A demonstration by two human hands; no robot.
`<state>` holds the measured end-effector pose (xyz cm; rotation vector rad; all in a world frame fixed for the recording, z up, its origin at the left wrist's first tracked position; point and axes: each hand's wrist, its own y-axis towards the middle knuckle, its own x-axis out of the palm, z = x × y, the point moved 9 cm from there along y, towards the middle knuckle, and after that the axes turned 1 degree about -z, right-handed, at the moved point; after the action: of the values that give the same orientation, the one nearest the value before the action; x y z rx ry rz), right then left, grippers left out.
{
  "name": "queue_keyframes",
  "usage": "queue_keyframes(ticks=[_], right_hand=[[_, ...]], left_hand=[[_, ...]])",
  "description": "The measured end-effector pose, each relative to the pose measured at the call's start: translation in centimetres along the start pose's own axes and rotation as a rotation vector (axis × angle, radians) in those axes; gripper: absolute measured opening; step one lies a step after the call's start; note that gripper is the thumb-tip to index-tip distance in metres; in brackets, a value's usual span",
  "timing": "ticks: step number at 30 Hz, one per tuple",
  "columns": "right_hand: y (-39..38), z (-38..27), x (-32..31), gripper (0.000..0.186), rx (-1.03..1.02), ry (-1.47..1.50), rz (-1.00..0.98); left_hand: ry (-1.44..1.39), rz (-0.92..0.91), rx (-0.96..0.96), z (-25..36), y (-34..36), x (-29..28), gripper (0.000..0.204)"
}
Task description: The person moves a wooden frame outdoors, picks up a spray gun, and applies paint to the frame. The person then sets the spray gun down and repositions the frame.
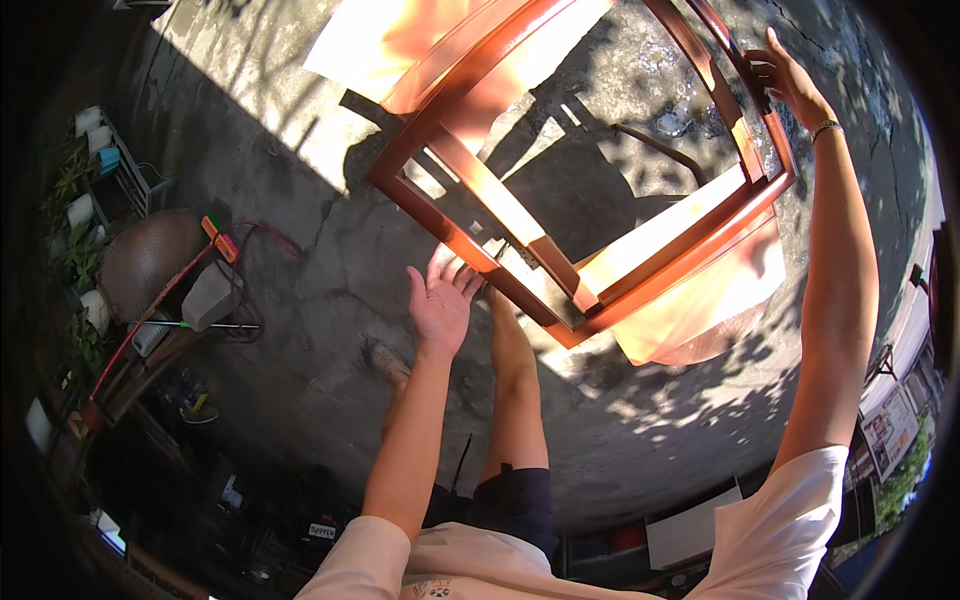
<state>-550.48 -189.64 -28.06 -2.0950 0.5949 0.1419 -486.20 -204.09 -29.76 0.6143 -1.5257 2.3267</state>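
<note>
A glossy reddish-brown wooden frame [630,318], with rails forming a rough square and crosspieces inside, is tilted in front of me. My right hand [790,88] has its fingers bent round the frame's right rail, one digit sticking up. Against the near left rail, my left hand [441,305] is open, palm up and fingers spread, its fingertips at or just under the wood. Whether they bear any weight cannot be seen. Beneath the frame lie orange-pink sheets [700,320], partly hidden by the rails.
Grey concrete floor [290,330] spreads around my legs, in sun and leaf shadow. On the left stand potted plants [80,240], a large brown rounded pot [150,262], a grey block [212,297] and a red-handled pole [150,315]. A dark bar [660,150] shows through the frame.
</note>
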Motion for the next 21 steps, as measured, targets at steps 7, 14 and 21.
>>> queue_keyframes(ticks=[7,14,21], right_hand=[[-1.6,-1.8,1.2,0.078,0.1,0.05,-0.01],[-5.7,-6.3,2.0,0.065,0.085,0.132,-0.026],[-14.6,-14.0,10.1,0.068,-0.016,0.293,-0.197]], left_hand=[[-0.145,-0.01,-0.026,-0.3,0.5,-0.3,0.077],[-0.163,-0.035,0.037,3.5,-0.9,1.6,0.078],[-0.102,-0.184,0.126,17.9,-10.4,-1.0,0.086]])
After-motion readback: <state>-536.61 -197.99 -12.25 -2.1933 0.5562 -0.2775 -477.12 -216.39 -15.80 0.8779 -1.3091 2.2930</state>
